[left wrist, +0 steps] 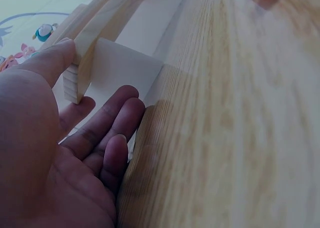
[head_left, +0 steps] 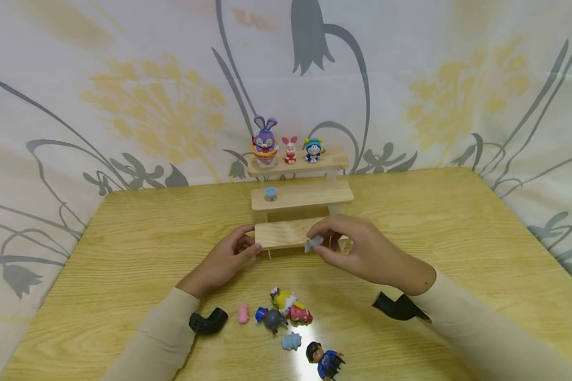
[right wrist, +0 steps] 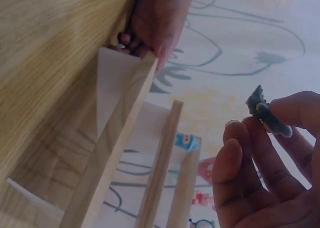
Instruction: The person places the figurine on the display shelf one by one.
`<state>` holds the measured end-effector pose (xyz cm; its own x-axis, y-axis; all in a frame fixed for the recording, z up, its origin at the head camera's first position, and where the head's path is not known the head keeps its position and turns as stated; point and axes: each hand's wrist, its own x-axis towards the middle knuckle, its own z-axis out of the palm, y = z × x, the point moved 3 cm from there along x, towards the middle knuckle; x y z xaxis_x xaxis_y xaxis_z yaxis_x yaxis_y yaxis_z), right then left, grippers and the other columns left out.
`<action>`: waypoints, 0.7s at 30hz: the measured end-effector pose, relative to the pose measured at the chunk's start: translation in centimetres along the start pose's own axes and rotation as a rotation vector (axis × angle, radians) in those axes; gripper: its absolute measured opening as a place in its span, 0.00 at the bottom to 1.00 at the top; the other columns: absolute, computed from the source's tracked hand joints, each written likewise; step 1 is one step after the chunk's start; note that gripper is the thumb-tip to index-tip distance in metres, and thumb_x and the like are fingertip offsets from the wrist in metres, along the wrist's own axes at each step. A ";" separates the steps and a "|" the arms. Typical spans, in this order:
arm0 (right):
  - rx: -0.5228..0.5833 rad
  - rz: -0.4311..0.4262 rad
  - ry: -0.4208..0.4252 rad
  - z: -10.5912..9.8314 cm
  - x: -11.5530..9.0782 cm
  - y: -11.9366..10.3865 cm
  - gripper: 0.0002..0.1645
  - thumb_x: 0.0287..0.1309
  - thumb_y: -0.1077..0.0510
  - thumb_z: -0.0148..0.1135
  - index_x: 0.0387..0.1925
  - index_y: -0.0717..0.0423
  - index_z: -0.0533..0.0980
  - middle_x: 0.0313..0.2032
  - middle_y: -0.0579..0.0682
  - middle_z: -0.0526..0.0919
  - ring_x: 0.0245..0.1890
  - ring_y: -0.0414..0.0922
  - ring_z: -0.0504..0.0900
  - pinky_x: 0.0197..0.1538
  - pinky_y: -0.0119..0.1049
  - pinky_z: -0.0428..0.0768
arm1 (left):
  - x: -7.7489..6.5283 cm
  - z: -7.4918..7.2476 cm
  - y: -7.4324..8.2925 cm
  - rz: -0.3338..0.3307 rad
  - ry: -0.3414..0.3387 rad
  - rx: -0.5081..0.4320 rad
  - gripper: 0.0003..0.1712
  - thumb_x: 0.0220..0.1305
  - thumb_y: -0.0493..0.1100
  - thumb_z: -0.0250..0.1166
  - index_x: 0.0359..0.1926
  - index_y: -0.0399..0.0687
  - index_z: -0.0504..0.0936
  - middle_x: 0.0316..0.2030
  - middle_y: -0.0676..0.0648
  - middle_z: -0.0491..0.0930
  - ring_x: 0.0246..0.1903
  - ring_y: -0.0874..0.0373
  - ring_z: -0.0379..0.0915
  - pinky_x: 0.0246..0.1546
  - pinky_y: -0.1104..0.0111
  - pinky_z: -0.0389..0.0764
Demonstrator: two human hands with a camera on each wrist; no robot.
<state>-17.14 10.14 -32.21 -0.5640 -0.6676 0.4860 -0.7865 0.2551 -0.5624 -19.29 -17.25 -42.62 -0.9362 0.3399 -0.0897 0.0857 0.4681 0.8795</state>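
Note:
A small grey toy figure [head_left: 314,243] is pinched between the thumb and fingers of my right hand [head_left: 364,251], just over the front edge of the lowest tier of a wooden step shelf [head_left: 281,233]. The right wrist view shows the same grey figure [right wrist: 267,115] held clear of the wood, its kind unclear. My left hand [head_left: 224,259] holds that tier's left end, thumb on one face and index finger at the other. In the left wrist view, the other fingers [left wrist: 117,150] curl loosely beside the shelf's pale side support [left wrist: 122,63].
A purple rabbit [head_left: 265,140], a pink piglet [head_left: 289,151] and a blue-hatted figure [head_left: 313,151] stand on the top tier. The middle tier bears a small blue figure [head_left: 270,194]. Several toys, including a policeman doll [head_left: 325,361] and a pink figure [head_left: 243,314], lie on the table nearer me.

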 end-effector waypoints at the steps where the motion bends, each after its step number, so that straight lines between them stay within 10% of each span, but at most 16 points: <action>1: -0.007 0.011 -0.005 0.0 0.2 0.2 0.14 0.58 0.68 0.68 0.46 0.56 0.81 0.38 0.43 0.85 0.33 0.33 0.79 0.34 0.31 0.81 | 0.0 0.0 -0.1 -0.002 0.000 -0.002 0.37 0.74 0.54 0.58 0.76 0.45 0.58 0.52 0.42 0.79 0.47 0.55 0.77 0.51 0.61 0.75; 21: -0.071 0.196 -0.086 0.0 5.5 3.5 0.08 0.62 0.58 0.69 0.43 0.53 0.83 0.31 0.43 0.84 0.31 0.37 0.79 0.35 0.33 0.80 | 0.1 0.0 -0.4 0.010 -0.004 -0.019 0.38 0.74 0.56 0.59 0.76 0.46 0.58 0.51 0.43 0.81 0.48 0.56 0.77 0.52 0.61 0.75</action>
<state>-23.00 7.32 -31.45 -0.6869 -0.6566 0.3115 -0.6812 0.4325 -0.5907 -19.43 -17.43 -42.96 -0.9340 0.3476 -0.0826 0.0885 0.4490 0.8891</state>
